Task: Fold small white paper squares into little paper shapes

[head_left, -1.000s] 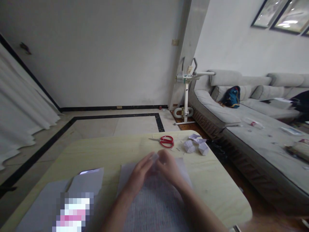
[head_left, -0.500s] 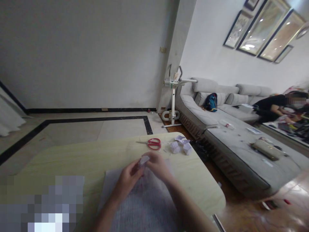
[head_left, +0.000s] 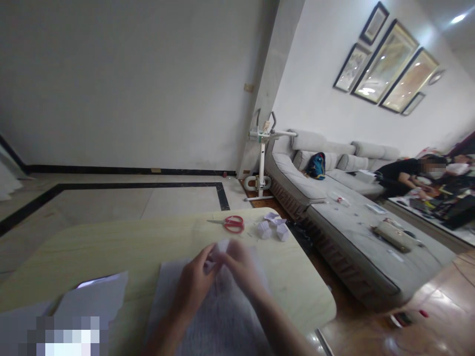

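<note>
A small folded piece of white paper (head_left: 221,246) is held between my two hands over the table. My left hand (head_left: 198,272) pinches it from the left, its fingers curled round the lower part. From the right my right hand (head_left: 239,264), smeared by motion, has its thumb and fingers on the same paper. Beneath both hands lies a greyish sheet (head_left: 222,321) on the pale table. Beyond them rests a pair of red-handled scissors (head_left: 233,224), blades pointing left. Several folded white paper pieces (head_left: 264,230) sit together near the far right corner.
White papers (head_left: 96,301) lie on the table (head_left: 148,242) at the left, with a shiny dark-edged object on them. A grey sofa (head_left: 356,252) stands to the right, with a blue backpack (head_left: 316,165). Another person (head_left: 403,173) sits bent forward at the far right.
The view has shifted a little, showing more papers at lower left. Both hands still hold the folded paper; the right hand has moved over it and is blurred.
</note>
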Available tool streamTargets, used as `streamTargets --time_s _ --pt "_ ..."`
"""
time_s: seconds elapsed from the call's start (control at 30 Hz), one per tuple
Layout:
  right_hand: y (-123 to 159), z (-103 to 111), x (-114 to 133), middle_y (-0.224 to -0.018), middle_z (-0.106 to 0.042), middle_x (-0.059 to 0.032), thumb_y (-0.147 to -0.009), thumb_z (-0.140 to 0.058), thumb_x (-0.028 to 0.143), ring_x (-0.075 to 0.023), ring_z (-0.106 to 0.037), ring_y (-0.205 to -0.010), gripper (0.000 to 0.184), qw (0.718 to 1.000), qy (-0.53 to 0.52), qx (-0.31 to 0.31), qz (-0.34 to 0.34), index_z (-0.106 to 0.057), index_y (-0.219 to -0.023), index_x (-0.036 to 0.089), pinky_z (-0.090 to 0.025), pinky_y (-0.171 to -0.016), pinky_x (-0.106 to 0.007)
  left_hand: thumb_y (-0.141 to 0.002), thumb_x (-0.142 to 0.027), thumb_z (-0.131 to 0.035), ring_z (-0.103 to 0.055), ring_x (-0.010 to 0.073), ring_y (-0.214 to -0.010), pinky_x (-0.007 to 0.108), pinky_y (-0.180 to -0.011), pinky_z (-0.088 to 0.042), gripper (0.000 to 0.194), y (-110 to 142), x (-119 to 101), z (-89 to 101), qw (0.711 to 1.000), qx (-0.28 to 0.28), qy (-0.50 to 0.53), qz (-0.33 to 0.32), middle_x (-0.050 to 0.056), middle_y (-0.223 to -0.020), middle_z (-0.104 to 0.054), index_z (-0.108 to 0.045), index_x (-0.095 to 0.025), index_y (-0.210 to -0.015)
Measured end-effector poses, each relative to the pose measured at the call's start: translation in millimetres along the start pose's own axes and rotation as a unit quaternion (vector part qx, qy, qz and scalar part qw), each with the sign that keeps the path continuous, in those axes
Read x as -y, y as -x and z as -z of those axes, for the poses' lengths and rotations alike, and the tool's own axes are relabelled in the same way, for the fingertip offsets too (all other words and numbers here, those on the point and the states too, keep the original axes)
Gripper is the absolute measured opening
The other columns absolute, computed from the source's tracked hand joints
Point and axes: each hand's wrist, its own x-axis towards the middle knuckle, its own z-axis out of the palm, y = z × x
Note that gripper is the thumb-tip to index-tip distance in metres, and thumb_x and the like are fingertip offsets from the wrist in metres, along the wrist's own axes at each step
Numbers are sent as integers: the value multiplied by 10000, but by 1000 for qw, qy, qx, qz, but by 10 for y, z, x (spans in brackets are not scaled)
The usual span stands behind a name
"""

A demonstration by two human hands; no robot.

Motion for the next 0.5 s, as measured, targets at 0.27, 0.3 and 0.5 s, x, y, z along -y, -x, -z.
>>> streamTargets --time_s 0.27,0.3,0.5 --pt "-67 317 -93 -816 -653 -40 -777 -632 320 -195 -636 -747 182 998 53 -39 22 -586 -883 179 -504 -668 -303 -866 -358 -498 -662 178 -877 318 -759 -550 458 23 -22 -28 997 20 62 -46 102 -1186 -615 -442 -204 -1294" --pt "-67 425 -115 -791 -635 -35 -763 -637 306 -189 -619 -728 168 991 111 -64 42 -589 -858 177 -496 -657 -298 -871 -358 -486 -661 178 -880 319 -757 -551 444 18 -27 -18 997 13 65 -33 109 -1204 -602 -445 -198 -1283" --pt "-28 1120 -201 -824 -601 -42 -739 -627 250 -178 -593 -725 138 946 301 -81 90 -587 -847 174 -474 -640 -273 -863 -362 -478 -665 178 -830 322 -714 -557 375 -9 -47 3 998 3 66 8 117 -1167 -609 -495 -168 -1183"
